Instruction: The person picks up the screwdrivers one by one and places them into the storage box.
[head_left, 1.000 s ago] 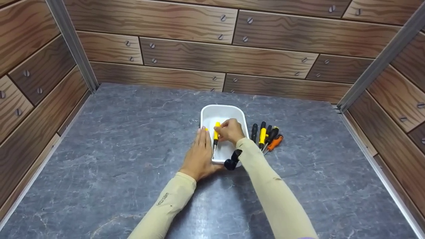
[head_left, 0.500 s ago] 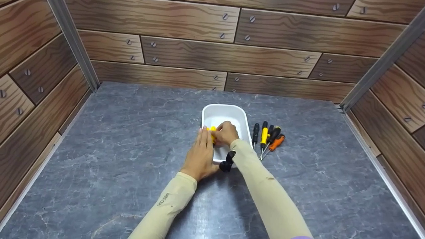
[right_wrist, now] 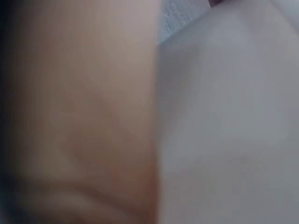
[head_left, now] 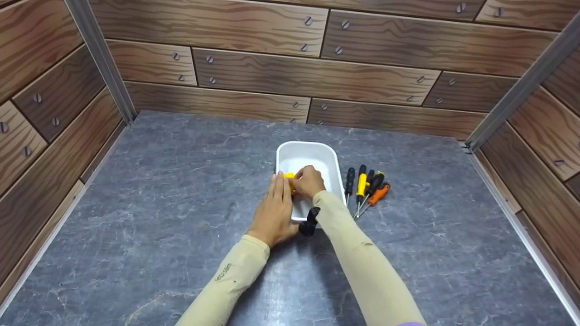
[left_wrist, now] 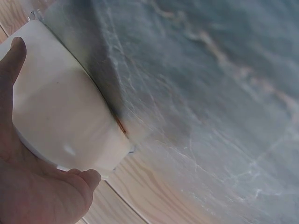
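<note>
My left hand [head_left: 273,210] lies along the left side of a white tray [head_left: 335,170], its fingers straight at the rim and its thumb at the near end. In the left wrist view, that hand [left_wrist: 39,186] touches the tray's outer wall [left_wrist: 60,98]. Reaching inside the tray, my right hand [head_left: 309,182] pinches a yellow-handled screwdriver [head_left: 289,175] by its handle, close against the left wall. My left fingers and the wall hide most of its shaft. The right wrist view shows only blurred skin [right_wrist: 84,107] and the pale tray surface [right_wrist: 229,116].
Right of the tray lie several screwdrivers: a black-handled one [head_left: 350,180], a yellow-and-black one [head_left: 361,183], other dark-handled ones and an orange-handled one [head_left: 379,194]. Wood-patterned walls [head_left: 253,72] enclose the grey marbled table [head_left: 190,163] at the back and both sides.
My right hand has carried the yellow screwdriver left and down toward the tray's left wall, then stayed nearly still. My left hand has hardly moved.
</note>
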Action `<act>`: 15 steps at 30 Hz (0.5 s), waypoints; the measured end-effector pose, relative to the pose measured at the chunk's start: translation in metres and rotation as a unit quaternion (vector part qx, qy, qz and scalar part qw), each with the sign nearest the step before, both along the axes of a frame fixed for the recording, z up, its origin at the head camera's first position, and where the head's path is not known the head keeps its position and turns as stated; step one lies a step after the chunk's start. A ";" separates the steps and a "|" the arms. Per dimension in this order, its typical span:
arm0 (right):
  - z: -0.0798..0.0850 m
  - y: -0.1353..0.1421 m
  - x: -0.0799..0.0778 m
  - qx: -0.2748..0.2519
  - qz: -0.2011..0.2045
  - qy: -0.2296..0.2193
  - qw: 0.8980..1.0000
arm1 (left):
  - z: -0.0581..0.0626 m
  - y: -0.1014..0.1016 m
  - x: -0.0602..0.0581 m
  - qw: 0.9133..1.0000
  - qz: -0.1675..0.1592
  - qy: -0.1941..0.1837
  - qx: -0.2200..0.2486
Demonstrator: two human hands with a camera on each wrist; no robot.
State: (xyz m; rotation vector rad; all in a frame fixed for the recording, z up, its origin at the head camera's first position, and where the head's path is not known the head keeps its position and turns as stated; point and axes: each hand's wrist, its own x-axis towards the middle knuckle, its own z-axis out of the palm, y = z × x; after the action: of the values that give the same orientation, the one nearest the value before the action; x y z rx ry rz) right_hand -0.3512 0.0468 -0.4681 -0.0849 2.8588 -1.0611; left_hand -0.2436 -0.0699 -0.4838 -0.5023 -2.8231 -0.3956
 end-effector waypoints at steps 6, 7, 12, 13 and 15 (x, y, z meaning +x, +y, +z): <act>0.002 0.004 0.002 -0.007 0.001 -0.003 1.000 | 0.000 0.001 -0.001 1.000 -0.003 -0.003 -0.002; 0.002 0.005 0.003 -0.009 0.003 -0.004 1.000 | 0.000 0.001 -0.001 1.000 -0.003 -0.003 -0.006; 0.004 0.008 0.003 -0.031 0.013 -0.021 0.999 | 0.000 0.000 0.000 1.000 -0.003 0.004 -0.021; 0.005 0.009 0.003 -0.038 0.015 -0.025 0.999 | -0.001 0.000 0.000 1.000 -0.003 0.005 -0.022; 0.007 0.011 0.004 -0.053 0.016 -0.037 0.998 | -0.001 0.000 0.000 1.000 -0.004 0.005 -0.020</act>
State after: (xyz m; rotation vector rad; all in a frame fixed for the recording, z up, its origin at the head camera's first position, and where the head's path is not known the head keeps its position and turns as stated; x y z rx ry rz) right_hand -0.3477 0.0582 -0.4613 -0.0962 2.7268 -1.1828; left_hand -0.2433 -0.0700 -0.4843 -0.5231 -2.8243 -0.3385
